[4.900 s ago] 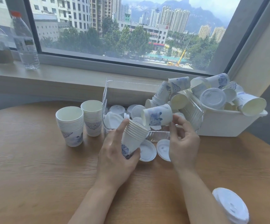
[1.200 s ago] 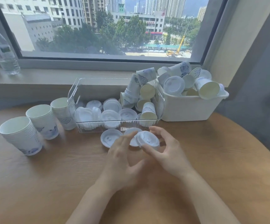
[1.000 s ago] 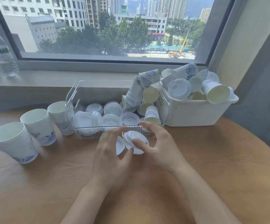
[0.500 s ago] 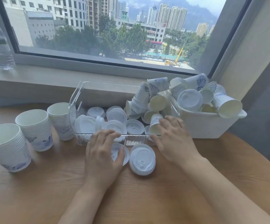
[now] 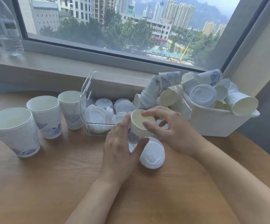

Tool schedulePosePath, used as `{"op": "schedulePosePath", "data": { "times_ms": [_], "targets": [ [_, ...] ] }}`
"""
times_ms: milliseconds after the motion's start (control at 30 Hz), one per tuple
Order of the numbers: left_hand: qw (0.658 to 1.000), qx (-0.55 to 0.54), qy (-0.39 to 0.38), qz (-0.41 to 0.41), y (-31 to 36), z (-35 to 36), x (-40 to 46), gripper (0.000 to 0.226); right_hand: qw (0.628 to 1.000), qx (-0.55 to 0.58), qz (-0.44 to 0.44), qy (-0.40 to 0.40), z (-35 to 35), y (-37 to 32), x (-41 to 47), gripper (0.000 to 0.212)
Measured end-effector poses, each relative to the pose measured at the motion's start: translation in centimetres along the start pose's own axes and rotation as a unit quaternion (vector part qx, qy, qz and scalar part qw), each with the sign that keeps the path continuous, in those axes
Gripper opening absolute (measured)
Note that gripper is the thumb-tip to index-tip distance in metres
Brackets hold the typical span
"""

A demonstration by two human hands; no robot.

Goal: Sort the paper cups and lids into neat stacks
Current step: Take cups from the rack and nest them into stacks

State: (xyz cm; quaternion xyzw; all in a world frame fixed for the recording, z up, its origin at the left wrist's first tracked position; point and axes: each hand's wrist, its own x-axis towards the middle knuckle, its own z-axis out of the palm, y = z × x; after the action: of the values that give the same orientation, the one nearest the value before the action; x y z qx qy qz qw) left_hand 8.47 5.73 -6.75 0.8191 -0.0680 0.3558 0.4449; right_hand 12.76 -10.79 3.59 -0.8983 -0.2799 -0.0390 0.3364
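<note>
A white paper cup (image 5: pixel 140 125) with a blue print is held upright just above the table, in front of the clear bin. My left hand (image 5: pixel 120 147) wraps around its left side and base. My right hand (image 5: pixel 171 131) pinches its rim from the right, thumb inside the mouth. A small stack of white lids (image 5: pixel 152 153) lies on the table right below the cup. Three upright cup stacks stand at the left: (image 5: pixel 16 131), (image 5: pixel 45 116), (image 5: pixel 70 109). The clear bin (image 5: pixel 98 128) holds loose lids and several cups.
A white tub (image 5: pixel 215 125) heaped with cups and lids stands at the right, against the clear bin. A water bottle (image 5: pixel 9 29) stands on the window sill at far left. The round wooden table (image 5: pixel 50 183) curves away at the right edge.
My right hand has lifted a cup out of the clear bin and brought it over the lids. My left hand left the lid on the table and now grips that cup.
</note>
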Motion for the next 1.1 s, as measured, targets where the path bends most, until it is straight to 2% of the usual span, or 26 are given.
{"op": "schedulePosePath", "data": {
  "times_ms": [133,267,333,467,633,733,800,1000,1100],
  "targets": [
    [0.999,-0.012,0.025,-0.018,0.0,-0.2,0.2,0.072,1.0,-0.019,-0.01,-0.018,-0.9,0.1,1.3,0.038],
    [0.998,-0.041,0.027,-0.046,0.4,-0.2,0.2,0.077,0.986,-0.142,-0.006,0.084,-4.0,1.5,4.7,0.048],
    [0.997,-0.041,0.023,-0.066,0.4,-0.3,0.1,0.081,0.97,-0.219,0.007,0.104,-5.5,2.4,6.9,0.054],
    [0.996,-0.04,0.028,-0.078,0.3,-0.2,0.0,0.081,0.933,-0.356,0.047,0.034,-7.7,4.4,11.3,0.065],
    [0.995,-0.033,0.041,-0.081,0.2,-0.3,0.2,0.079,0.895,-0.433,0.103,-0.021,-9.0,5.6,15.1,0.081],
    [0.995,-0.032,0.045,-0.081,0.2,-0.3,0.2,0.079,0.88,-0.457,0.124,-0.037,-8.5,5.8,16.0,0.086],
    [0.995,-0.031,0.046,-0.081,0.2,-0.3,0.2,0.078,0.884,-0.451,0.122,-0.038,-8.0,5.8,16.2,0.087],
    [0.995,-0.033,0.047,-0.087,0.1,-0.5,0.3,0.078,0.916,-0.393,0.045,-0.069,-7.1,4.5,15.2,0.077],
    [0.994,-0.038,0.045,-0.088,0.0,-0.6,0.3,0.077,0.92,-0.382,0.01,-0.089,-6.4,3.4,13.8,0.075]
  ]
}}
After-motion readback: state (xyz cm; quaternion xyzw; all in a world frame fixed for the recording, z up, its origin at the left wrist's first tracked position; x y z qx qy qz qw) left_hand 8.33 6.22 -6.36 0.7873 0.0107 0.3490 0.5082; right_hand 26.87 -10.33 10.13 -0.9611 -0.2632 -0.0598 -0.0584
